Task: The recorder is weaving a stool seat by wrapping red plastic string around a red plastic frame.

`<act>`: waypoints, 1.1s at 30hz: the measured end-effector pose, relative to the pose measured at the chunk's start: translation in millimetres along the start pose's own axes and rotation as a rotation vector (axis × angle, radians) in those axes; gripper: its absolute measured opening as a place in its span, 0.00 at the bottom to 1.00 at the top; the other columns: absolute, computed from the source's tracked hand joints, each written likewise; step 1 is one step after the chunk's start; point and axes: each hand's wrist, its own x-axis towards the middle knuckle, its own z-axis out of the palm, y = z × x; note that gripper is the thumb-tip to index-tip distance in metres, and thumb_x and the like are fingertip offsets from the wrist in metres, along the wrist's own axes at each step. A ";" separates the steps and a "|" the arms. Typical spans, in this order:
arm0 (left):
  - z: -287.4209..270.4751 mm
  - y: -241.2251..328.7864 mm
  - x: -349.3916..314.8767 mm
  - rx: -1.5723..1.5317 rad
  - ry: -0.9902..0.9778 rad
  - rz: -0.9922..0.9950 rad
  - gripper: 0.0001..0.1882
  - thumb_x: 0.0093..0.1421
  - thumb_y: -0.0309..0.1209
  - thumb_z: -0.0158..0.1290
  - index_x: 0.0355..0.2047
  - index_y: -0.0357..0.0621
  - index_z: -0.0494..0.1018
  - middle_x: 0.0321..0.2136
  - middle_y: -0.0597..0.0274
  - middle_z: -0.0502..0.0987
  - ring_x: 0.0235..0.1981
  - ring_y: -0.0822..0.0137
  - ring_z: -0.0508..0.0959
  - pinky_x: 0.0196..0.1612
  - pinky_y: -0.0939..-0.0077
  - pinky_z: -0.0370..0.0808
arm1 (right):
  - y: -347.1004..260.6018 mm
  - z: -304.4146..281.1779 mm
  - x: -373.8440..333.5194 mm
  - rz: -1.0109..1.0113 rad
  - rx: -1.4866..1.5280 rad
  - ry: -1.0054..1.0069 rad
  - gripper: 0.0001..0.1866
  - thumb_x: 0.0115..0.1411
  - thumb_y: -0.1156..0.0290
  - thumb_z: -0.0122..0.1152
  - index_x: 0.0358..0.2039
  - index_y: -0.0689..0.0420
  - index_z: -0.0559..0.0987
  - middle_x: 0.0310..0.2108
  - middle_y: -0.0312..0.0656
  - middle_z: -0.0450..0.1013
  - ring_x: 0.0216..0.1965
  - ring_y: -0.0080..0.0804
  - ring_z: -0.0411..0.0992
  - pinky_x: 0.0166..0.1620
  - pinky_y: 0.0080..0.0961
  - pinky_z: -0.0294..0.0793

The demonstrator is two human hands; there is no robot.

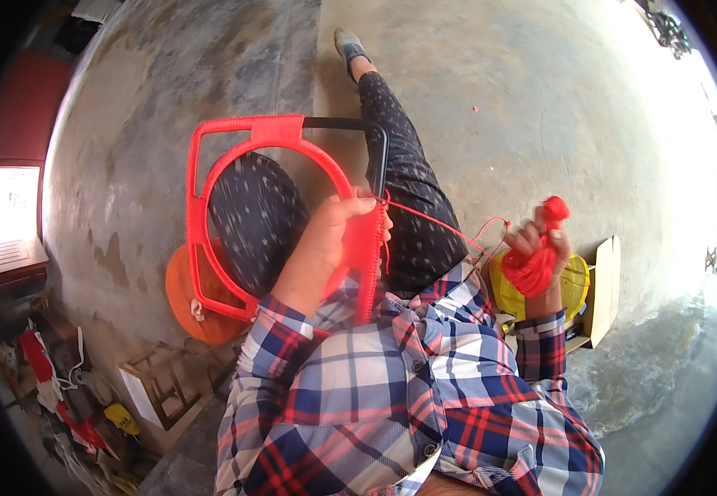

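A squarish frame with a round ring inside it [276,129] lies over my lap, mostly wrapped in red cord. Bare black tubing [381,157] shows at its upper right corner. My left hand [338,225] is closed around the wrapped right side, thumb on top, just below the bare part. From there a red strand [429,217] runs to the right. Out to the right, my right hand [559,246] is closed around a bundle of red cord [529,274], with a red knob-like end sticking up above the fingers. Slight blur softens this hand.
An orange round piece [183,291] sits on the floor beneath the frame's left side. Beside my right forearm are a yellow round object [575,283] and an open cardboard box [606,285]. A small wooden frame [164,387] and clutter lie at lower left. My outstretched leg [404,157] crosses the concrete floor.
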 end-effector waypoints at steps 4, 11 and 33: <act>1.6 6.6 0.1 -0.074 0.001 -0.007 0.07 0.57 0.28 0.51 0.36 0.42 0.70 0.26 0.47 0.77 0.24 0.58 0.78 0.30 0.66 0.78 | -16.3 -17.8 -33.3 0.163 -0.132 0.227 0.08 0.61 0.64 0.53 0.36 0.54 0.69 0.14 0.27 0.60 0.13 0.18 0.57 0.20 0.20 0.56; 0.2 0.8 1.6 -0.034 0.076 -0.045 0.07 0.56 0.29 0.48 0.35 0.45 0.65 0.25 0.49 0.76 0.24 0.57 0.78 0.31 0.65 0.77 | 0.2 -134.4 -35.2 0.071 -0.203 0.638 0.05 0.62 0.66 0.54 0.34 0.52 0.72 0.23 0.33 0.70 0.22 0.25 0.71 0.26 0.23 0.73; 3.7 -19.1 9.9 -0.133 -0.045 0.346 0.36 0.55 0.37 0.47 0.64 0.41 0.54 0.58 0.51 0.64 0.57 0.53 0.66 0.59 0.55 0.65 | 93.1 55.0 155.1 0.325 -1.308 0.096 0.17 0.57 0.59 0.63 0.35 0.62 0.81 0.34 0.43 0.77 0.39 0.26 0.73 0.43 0.25 0.71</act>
